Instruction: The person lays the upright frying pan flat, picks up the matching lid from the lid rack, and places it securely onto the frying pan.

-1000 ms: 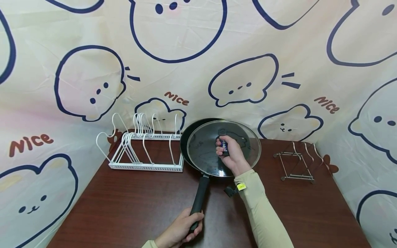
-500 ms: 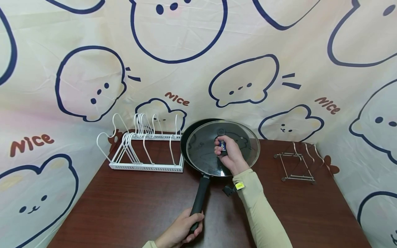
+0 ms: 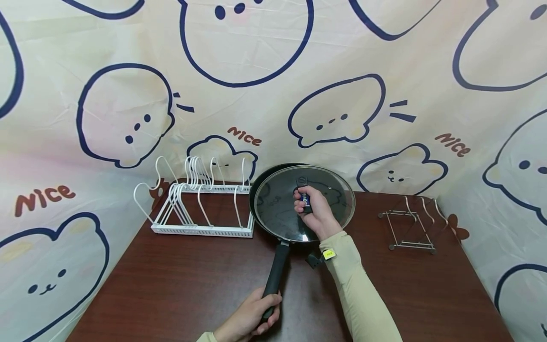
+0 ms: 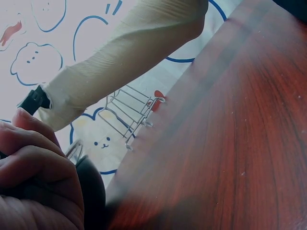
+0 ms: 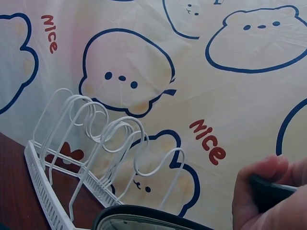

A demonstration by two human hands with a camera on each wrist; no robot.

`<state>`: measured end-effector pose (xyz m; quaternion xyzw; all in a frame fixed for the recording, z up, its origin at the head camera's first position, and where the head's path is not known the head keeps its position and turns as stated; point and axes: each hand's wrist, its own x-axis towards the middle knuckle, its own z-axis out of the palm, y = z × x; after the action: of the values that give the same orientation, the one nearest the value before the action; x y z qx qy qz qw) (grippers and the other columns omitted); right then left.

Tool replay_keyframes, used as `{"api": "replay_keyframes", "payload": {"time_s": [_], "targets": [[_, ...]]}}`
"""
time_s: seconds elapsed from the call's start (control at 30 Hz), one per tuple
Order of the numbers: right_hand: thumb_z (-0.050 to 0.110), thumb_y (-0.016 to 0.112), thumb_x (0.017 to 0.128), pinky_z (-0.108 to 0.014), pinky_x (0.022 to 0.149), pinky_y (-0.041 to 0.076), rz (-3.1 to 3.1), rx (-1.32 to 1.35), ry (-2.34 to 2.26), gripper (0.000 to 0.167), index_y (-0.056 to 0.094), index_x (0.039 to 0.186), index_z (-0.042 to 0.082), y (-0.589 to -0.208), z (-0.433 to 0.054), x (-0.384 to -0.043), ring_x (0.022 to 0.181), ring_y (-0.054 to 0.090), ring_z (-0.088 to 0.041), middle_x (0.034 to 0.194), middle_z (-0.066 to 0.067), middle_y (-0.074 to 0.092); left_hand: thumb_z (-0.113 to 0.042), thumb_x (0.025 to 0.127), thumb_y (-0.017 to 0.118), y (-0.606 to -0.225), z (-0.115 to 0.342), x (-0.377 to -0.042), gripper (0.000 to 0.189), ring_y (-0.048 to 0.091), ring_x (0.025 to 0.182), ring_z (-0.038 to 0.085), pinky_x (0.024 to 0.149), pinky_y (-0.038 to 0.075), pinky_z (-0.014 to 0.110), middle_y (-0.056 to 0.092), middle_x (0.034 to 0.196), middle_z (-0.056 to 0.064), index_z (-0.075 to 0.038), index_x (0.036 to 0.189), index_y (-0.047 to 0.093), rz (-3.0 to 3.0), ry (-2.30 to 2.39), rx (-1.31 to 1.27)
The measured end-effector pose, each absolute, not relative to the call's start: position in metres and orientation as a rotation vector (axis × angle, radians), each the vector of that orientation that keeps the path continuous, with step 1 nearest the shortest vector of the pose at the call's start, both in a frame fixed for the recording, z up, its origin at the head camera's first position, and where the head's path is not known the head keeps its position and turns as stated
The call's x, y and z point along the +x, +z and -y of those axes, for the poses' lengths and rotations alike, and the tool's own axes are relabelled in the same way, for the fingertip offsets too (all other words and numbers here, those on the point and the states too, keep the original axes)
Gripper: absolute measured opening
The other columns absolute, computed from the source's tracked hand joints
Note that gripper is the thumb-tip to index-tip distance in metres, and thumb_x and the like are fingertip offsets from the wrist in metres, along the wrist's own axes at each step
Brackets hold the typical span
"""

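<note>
A dark frying pan (image 3: 255, 209) sits at the middle back of the brown table, its long black handle (image 3: 278, 266) pointing toward me. My left hand (image 3: 252, 313) grips the end of that handle. Over the pan lies a round glass lid (image 3: 273, 204) with a metal rim, set slightly to the right so the pan's left edge shows. My right hand (image 3: 316, 211) has its fingers curled round the lid's upright black knob (image 3: 306, 200). In the right wrist view, the hand (image 5: 268, 191) wraps the dark knob, and the lid's rim (image 5: 144, 211) shows at the bottom.
Left of the pan, close to its edge, stands a white dish rack (image 3: 202, 231) with several curved wire dividers. A small metal wire rack (image 3: 408, 244) stands at the right back of the table (image 3: 179, 280). Behind hangs a cloth (image 3: 265, 109) printed with cartoon animals.
My right hand has shifted the lid slightly left, so it covers more of the pan. The left hand keeps its grip on the pan handle, unmoved.
</note>
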<state>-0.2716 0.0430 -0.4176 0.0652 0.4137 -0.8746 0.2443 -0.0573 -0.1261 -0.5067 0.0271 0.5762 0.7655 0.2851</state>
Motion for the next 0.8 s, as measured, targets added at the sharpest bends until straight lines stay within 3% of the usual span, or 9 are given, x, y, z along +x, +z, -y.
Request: {"api": "replay_keyframes", "payload": {"time_s": [0.8], "targets": [[0.013, 0.044, 0.107, -0.015, 0.047, 0.035, -1.123, 0.156, -2.407, 0.011, 0.047, 0.108, 0.002, -0.4234, -0.0395, -0.2762, 0.053, 0.036, -0.005, 0.084, 0.0, 0.047, -0.017, 0.103, 0.05, -0.5082, 0.125, -0.0579, 0.013, 0.042, 0.036, -0.005, 0.036, 0.034, 0.012, 0.051, 0.057, -0.01, -0.008, 0.094, 0.048, -1.533, 2.056, 0.077]]}}
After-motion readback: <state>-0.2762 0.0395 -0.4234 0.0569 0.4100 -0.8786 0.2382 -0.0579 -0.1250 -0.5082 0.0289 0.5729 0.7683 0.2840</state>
